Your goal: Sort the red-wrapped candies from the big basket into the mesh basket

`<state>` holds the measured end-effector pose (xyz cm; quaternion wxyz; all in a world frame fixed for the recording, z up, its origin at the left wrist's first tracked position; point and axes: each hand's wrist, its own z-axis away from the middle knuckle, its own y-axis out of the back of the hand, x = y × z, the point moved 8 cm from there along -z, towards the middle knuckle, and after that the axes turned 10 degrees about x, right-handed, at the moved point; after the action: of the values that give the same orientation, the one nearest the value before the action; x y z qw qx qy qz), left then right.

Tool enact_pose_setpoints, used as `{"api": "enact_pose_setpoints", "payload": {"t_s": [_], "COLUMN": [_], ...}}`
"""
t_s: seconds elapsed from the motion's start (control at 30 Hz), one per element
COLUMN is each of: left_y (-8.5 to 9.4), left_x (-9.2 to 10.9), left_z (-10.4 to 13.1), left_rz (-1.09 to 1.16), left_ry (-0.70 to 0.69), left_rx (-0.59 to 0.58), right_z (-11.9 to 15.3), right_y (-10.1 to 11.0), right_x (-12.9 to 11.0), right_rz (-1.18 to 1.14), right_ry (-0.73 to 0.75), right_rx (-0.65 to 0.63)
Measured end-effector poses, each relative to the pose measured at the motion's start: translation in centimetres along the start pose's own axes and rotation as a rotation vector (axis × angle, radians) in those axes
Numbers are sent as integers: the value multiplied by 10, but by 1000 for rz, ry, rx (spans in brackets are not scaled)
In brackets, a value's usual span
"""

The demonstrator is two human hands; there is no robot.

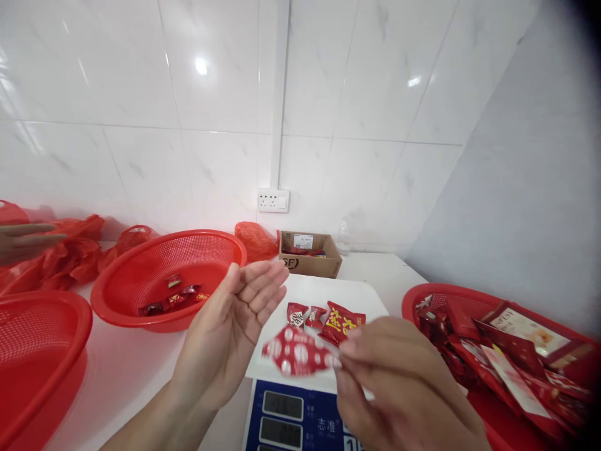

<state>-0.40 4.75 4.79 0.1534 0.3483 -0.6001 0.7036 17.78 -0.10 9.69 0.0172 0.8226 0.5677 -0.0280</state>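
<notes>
My right hand (399,376) pinches one end of a red candy packet with white spots (300,354), slightly blurred, over the front of the scale's white tray (357,289). My left hand (235,319) is open beside it, palm turned up and inward, fingers stretched out and nothing in it. Behind the spotted packet, two small red wrapped candies lie on the tray, the nearer-left one (297,314) partly covered. A larger red snack packet with yellow lettering (342,322) lies to their right, close behind my right fingers. The scale's blue panel (310,401) shows below, partly hidden by my right hand.
A red basket (436,289) full of packets stands at right. At left are a red basket (106,307) with a few candies and another red basket (75,313). Behind sit a cardboard box (314,266) and red bags (75,250). Another person's hand (28,241) reaches in far left.
</notes>
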Motion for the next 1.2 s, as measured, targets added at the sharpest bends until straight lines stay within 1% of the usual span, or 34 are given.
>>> {"api": "enact_pose_setpoints", "payload": {"t_s": [0.07, 0.13, 0.2, 0.23, 0.3, 0.4, 0.47, 0.57, 0.67, 0.77, 0.83, 0.97, 1.03, 1.07, 1.13, 1.17, 1.2], "left_y": [-3, -5, -6, -7, -8, -7, -7, -6, -5, -6, -6, -6, -6, -6, -6, -5, -4], "left_x": [9, 15, 21, 24, 30, 39, 44, 49, 52, 56, 58, 61, 64, 65, 68, 69, 70], "left_z": [3, 8, 13, 15, 19, 21, 23, 26, 28, 31, 33, 34, 35, 35, 35, 34, 33], "left_rz": [-46, -96, -136, -149, -160, -148, -147, -159, -171, -164, -157, -168, -164, -153, -125, -114, -104], "left_ry": [-123, -244, -340, -377, -425, -447, -468, -507, -540, -579, -600, -638, -667, -672, -665, -654, -635], "left_rx": [-50, -85, -110, -121, -145, -165, -184, -200, -183, -186, -203, -247, -264, -266, -253, -235, -212], "right_z": [-6, -5, 6, 13, 26, 44, 57, 74, 86, 95, 100, 106, 104, 101, 92, 85, 77], "right_y": [-6, -13, -16, -16, -10, 0, 6, 15, 18, 11, 2, -32, -49, -53, -52, -44, -32], "right_x": [19, 46, 70, 79, 89, 95, 99, 104, 99, 90, 89, 99, 105, 108, 114, 118, 122], "right_rz": [1, 56, 119, 138, 173, 225, 279, 398, 450, 404, 362, 307, 301, 312, 344, 369, 403], "right_ry": [-147, -363, -572, -651, -739, -770, -788, -805, -767, -710, -687, -667, -665, -663, -656, -656, -661], "right_rx": [-74, -216, -392, -477, -601, -717, -767, -775, -781, -851, -907, -984, -1000, -997, -984, -975, -966]}}
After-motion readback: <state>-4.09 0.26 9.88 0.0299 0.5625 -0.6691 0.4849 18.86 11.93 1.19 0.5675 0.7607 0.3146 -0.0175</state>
